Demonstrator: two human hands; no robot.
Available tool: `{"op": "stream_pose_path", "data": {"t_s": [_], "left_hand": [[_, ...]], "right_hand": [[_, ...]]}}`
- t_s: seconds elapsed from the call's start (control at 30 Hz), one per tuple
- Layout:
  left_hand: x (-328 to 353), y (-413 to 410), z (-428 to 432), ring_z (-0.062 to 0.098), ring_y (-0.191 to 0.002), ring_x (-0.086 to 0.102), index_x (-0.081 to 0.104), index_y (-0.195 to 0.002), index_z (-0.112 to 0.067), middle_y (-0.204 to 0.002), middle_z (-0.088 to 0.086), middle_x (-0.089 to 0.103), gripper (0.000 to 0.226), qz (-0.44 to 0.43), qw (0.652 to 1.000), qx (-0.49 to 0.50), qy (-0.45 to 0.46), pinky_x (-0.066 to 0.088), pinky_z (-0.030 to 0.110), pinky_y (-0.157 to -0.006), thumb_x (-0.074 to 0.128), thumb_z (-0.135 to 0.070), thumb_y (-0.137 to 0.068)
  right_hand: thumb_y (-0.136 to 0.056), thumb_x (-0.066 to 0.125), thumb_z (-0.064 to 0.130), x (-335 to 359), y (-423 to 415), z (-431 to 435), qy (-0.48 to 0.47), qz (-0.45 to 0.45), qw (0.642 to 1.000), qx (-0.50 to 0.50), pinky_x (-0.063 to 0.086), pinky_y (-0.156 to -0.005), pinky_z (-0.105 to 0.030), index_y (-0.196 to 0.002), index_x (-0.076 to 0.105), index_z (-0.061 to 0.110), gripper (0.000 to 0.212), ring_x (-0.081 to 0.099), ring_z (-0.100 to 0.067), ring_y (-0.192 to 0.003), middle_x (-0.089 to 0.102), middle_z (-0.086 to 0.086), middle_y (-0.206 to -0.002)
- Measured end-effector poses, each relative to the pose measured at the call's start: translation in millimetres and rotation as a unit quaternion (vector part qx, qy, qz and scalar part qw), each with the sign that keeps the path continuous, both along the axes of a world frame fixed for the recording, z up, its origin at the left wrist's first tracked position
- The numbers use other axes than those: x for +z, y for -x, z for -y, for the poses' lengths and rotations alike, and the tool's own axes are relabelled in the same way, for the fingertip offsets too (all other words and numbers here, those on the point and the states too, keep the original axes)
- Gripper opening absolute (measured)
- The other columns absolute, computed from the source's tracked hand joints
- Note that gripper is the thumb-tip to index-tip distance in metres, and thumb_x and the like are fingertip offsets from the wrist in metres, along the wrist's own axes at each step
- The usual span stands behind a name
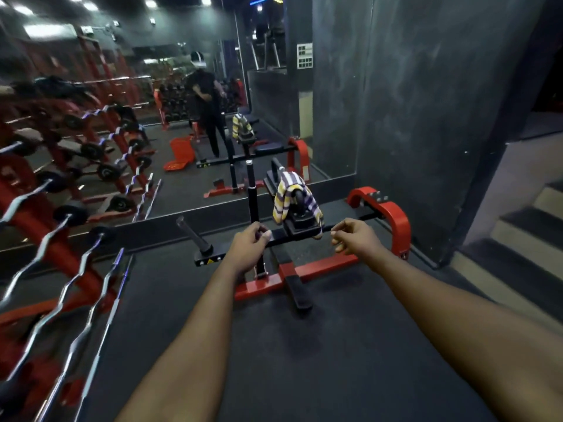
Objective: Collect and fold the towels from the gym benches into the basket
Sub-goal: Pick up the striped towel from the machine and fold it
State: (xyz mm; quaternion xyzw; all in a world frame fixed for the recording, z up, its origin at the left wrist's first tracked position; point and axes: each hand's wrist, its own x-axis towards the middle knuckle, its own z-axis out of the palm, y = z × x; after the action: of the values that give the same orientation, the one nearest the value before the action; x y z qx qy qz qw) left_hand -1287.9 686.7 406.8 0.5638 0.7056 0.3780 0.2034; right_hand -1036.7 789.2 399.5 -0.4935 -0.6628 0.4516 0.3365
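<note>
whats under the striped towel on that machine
The striped towel drapes over a black bar on the machine, above a black plate. Part of the bar pokes out; the rest is covered.

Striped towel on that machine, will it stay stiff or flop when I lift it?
Probably floppy: the towel hangs in folds on both sides of the black handle. Likely light, since it drapes like thin cloth. It may snag on that handle.
</note>
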Motion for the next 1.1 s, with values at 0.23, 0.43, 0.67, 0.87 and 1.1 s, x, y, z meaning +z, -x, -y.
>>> {"op": "stream_pose_path", "data": {"t_s": [0.23, 0.43, 0.67, 0.87, 1.1], "left_hand": [[-23.1, 27.2, -177.7, 0.024, -0.080, 0.066, 0.065, -0.093, -0.017, -0.080, 0.008, 0.069, 0.018, -0.040, 0.999, 0.014, 0.030, 0.052, 0.039, -0.075, 0.057, -0.034, -0.095], [-30.7, 47.1, -315.9, 0.017, -0.080, 0.063, 0.067, -0.095, -0.013, -0.085, 0.005, 0.070, 0.013, -0.050, 0.997, 0.031, 0.049, 0.042, 0.027, -0.068, 0.060, -0.025, -0.094], [-66.4, 97.9, -443.4, 0.017, -0.087, 0.063, 0.062, -0.102, -0.014, -0.094, 0.003, 0.069, 0.013, -0.016, 0.996, 0.049, 0.067, 0.041, 0.024, -0.075, 0.062, -0.024, -0.093], [-101.5, 152.7, -560.0, 0.019, -0.099, 0.060, 0.052, -0.126, -0.010, -0.111, 0.001, 0.060, 0.034, 0.035, 0.992, 0.054, 0.106, 0.044, 0.027, -0.087, 0.057, -0.014, -0.093], [-145.1, 193.6, -647.7, 0.019, -0.103, 0.058, 0.052, -0.119, -0.019, -0.112, 0.001, 0.061, 0.035, 0.040, 0.969, -0.031, 0.242, 0.046, 0.032, -0.087, 0.063, -0.016, -0.085]], "right_hand": [[-0.088, 0.064, 0.003, -30.2, 27.8, -185.1, 0.013, 0.014, 1.000, 0.016, 0.043, -0.040, -0.017, -0.083, 0.061, 0.010, 0.010, 0.059, -0.018, -0.051, 0.066, -0.016, -0.075], [-0.075, 0.076, 0.025, -56.1, 61.1, -342.4, 0.036, 0.043, 0.997, 0.047, 0.055, -0.067, -0.032, -0.079, 0.067, 0.018, 0.012, 0.073, -0.027, -0.076, 0.076, -0.009, -0.078], [-0.080, 0.077, 0.019, -74.3, 117.1, -463.1, 0.025, 0.077, 0.994, 0.074, 0.052, -0.078, -0.030, -0.089, 0.071, 0.016, 0.011, 0.068, -0.018, -0.086, 0.075, -0.005, -0.091], [-0.080, 0.068, 0.003, -116.0, 188.5, -576.1, 0.040, 0.106, 0.988, 0.107, 0.055, -0.091, -0.040, -0.103, 0.067, 0.009, 0.024, 0.068, -0.023, -0.094, 0.073, -0.010, -0.103], [-0.086, 0.067, -0.001, -138.1, 248.8, -648.1, 0.075, 0.135, 0.968, 0.196, 0.039, -0.070, 0.003, -0.132, 0.053, 0.006, 0.049, 0.055, -0.009, -0.107, 0.058, 0.003, -0.117]]}}
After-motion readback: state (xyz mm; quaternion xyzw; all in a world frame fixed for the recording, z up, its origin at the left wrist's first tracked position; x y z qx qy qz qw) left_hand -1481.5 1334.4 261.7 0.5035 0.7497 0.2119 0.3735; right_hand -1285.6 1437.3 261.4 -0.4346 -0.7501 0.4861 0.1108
